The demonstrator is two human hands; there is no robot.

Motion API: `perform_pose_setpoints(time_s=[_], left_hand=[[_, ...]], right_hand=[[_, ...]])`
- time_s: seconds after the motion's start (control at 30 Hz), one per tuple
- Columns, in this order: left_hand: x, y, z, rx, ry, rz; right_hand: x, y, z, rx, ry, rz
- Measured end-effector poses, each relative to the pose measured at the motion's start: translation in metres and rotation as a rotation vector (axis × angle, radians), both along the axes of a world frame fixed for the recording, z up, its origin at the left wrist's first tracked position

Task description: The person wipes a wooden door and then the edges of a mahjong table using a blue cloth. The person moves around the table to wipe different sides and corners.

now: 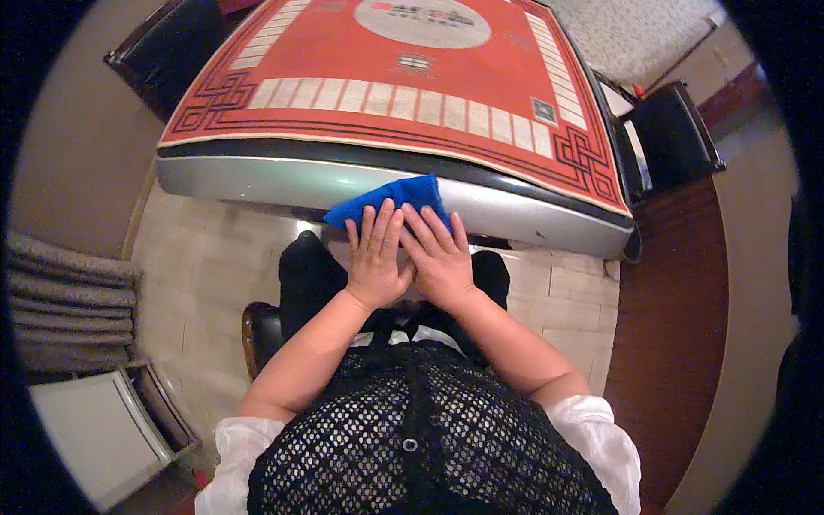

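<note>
A folded blue cloth (405,193) lies against the silver side rim (528,209) of a mahjong table. My left hand (376,261) rests on the cloth's lower edge with fingers stretched out. Beside it, my right hand (444,257) presses on the same cloth, the two hands nearly touching. Both palms face away from me, so their contact with the cloth is partly hidden. On the tabletop is a red mat (360,58) with white tile-shaped rows, black corner knots and a pale central oval bearing writing.
Dark chairs stand at the table's left (167,61) and right (669,138). A brown seat edge (256,335) shows beside my legs. Grey curtain fabric (71,315) and a white box-like unit (96,438) are at the left. A dark red wooden surface (669,322) is at the right.
</note>
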State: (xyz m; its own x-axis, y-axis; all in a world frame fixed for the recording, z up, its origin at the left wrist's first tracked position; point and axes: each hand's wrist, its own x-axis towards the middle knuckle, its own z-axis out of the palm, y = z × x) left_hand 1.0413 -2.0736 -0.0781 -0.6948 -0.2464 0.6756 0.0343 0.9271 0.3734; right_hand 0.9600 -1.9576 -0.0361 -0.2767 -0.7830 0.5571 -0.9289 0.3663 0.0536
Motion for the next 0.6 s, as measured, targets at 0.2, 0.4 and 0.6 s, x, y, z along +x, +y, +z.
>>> perform_pose_setpoints(time_s=[0.2,0.4,0.6], left_hand=[[-0.021,0.036,0.003,-0.146,-0.133,-0.164],[-0.046,0.071,0.01,-0.313,-0.291,-0.337],[-0.074,0.1,0.013,-0.258,-0.233,-0.604]], right_hand=[[-0.009,0.058,-0.021,-0.076,-0.078,-0.174],[-0.017,0.108,-0.043,-0.084,-0.106,-0.381],[-0.022,0.15,-0.061,-0.043,-0.228,-0.565]])
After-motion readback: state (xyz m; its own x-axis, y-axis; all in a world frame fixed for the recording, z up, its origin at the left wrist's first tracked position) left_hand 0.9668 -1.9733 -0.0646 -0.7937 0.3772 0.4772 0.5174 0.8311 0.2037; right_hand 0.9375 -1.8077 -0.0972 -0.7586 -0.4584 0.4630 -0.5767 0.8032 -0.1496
